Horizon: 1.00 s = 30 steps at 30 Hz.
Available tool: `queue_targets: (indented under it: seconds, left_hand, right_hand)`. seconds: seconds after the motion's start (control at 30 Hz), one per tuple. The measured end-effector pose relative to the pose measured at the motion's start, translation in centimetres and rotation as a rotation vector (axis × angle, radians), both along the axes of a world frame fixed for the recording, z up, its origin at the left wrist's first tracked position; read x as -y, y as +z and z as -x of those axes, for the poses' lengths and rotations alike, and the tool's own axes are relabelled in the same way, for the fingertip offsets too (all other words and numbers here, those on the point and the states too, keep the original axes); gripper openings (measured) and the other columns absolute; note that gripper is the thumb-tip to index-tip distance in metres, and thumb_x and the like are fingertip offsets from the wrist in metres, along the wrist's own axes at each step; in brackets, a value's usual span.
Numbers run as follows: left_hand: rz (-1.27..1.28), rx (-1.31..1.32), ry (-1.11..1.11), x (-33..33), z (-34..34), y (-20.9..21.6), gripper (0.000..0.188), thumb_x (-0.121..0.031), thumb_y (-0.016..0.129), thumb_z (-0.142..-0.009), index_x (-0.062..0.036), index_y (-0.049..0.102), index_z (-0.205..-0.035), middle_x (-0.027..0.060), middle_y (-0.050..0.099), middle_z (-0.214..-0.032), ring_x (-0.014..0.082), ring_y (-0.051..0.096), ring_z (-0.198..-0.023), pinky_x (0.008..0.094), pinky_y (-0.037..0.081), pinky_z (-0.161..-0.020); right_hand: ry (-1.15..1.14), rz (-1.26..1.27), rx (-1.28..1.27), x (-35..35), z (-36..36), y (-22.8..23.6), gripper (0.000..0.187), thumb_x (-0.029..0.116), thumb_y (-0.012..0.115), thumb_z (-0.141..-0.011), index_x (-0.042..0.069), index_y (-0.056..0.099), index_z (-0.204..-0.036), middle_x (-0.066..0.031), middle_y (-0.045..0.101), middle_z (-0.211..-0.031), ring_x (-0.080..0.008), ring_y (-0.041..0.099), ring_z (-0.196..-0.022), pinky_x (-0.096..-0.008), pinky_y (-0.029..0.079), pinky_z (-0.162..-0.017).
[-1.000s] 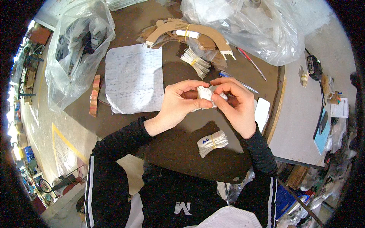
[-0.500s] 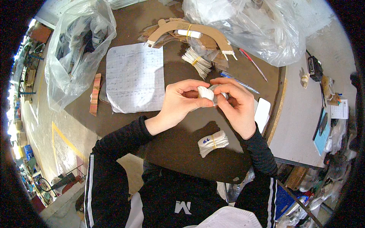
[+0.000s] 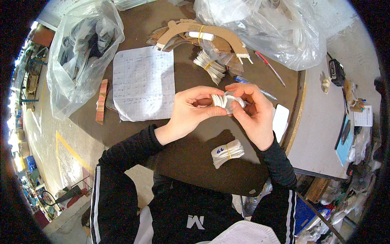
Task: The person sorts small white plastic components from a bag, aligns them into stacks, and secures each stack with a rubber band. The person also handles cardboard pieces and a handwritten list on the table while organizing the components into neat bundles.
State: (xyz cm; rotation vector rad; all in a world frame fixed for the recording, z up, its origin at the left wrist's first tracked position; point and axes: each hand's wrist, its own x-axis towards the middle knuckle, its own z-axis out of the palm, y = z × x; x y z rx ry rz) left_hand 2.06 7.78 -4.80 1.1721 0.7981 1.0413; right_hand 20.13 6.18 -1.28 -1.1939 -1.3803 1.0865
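Over the middle of the brown table, my left hand (image 3: 190,108) pinches a small stack of white tags (image 3: 219,101) between thumb and fingers. Its edges fan out slightly. My right hand (image 3: 256,116) is closed on the other end of the same stack, thumb and index finger pressed against it; part of that end is hidden by the fingers. Closer to me lies a banded bundle of white tags (image 3: 228,153) with handwritten blue marks. Beyond my hands sits another bundle of white strips (image 3: 209,66), held by a yellow rubber band.
Left of my hands lies a handwritten sheet (image 3: 142,83), beside a striped strip (image 3: 102,101). Curved brown cardboard pieces (image 3: 199,27) lie farther back. Clear plastic bags (image 3: 280,32) stand behind. A blue pen (image 3: 256,88), a red pen (image 3: 271,69) and a white card (image 3: 280,121) are at right.
The stack's edges have spread apart more between my fingers. My right hand has shifted slightly right, showing more of the white stack; the rest lies as before.
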Motion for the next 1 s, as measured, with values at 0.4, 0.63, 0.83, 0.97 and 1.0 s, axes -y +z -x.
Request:
queue_targets:
  seconds: [0.4, 0.63, 0.83, 0.97, 1.0]
  left_hand:
    - [-0.155, -0.044, 0.032, 0.32, 0.15, -0.19, 0.038, -0.002, 0.083, -0.072, -0.0016, 0.064, -0.105, 0.0064, 0.070, -0.098, 0.0100, 0.066, -0.086, 0.0233, 0.052, -0.071]
    - [-0.115, 0.011, -0.025, 0.30, 0.33, -0.23, 0.037, -0.001, 0.079, -0.076, 0.0004, 0.063, -0.109, 0.0096, 0.069, -0.105, 0.0148, 0.067, -0.096, 0.0287, 0.055, -0.084]
    - [-0.109, 0.044, -0.051, 0.26, 0.40, -0.17, 0.037, 0.000, 0.078, -0.077, 0.0004, 0.061, -0.110, 0.0099, 0.068, -0.107, 0.0145, 0.066, -0.097, 0.0287, 0.054, -0.086]
    - [-0.083, 0.095, -0.056, 0.30, 0.39, -0.51, 0.038, -0.001, 0.078, -0.077, 0.0001, 0.061, -0.111, 0.0096, 0.068, -0.107, 0.0139, 0.065, -0.098, 0.0272, 0.053, -0.085]
    - [-0.077, 0.098, -0.060, 0.29, 0.39, -0.54, 0.039, -0.001, 0.078, -0.077, 0.0000, 0.061, -0.112, 0.0096, 0.068, -0.108, 0.0139, 0.065, -0.098, 0.0269, 0.053, -0.085]
  right_hand:
    - [0.114, -0.224, 0.137, -0.14, -0.45, 0.00, 0.017, 0.001, 0.072, -0.076, 0.004, 0.061, -0.089, -0.0134, 0.067, -0.100, -0.0254, 0.067, -0.091, -0.0323, 0.052, -0.075]
    - [0.104, -0.217, 0.134, -0.06, -0.42, -0.18, 0.017, 0.000, 0.072, -0.076, 0.004, 0.061, -0.089, -0.0127, 0.067, -0.101, -0.0243, 0.067, -0.090, -0.0319, 0.052, -0.075]
    - [0.113, -0.252, 0.146, -0.17, -0.51, -0.23, 0.017, 0.000, 0.072, -0.076, 0.004, 0.061, -0.089, -0.0124, 0.067, -0.100, -0.0240, 0.067, -0.090, -0.0316, 0.052, -0.075]
    - [0.105, -0.253, 0.142, -0.15, -0.38, -0.21, 0.017, 0.000, 0.072, -0.076, 0.004, 0.061, -0.089, -0.0128, 0.067, -0.100, -0.0240, 0.067, -0.089, -0.0315, 0.052, -0.075]
    - [0.101, -0.246, 0.138, -0.14, -0.36, -0.17, 0.017, 0.000, 0.072, -0.076, 0.004, 0.061, -0.089, -0.0129, 0.067, -0.100, -0.0239, 0.067, -0.089, -0.0315, 0.052, -0.075]
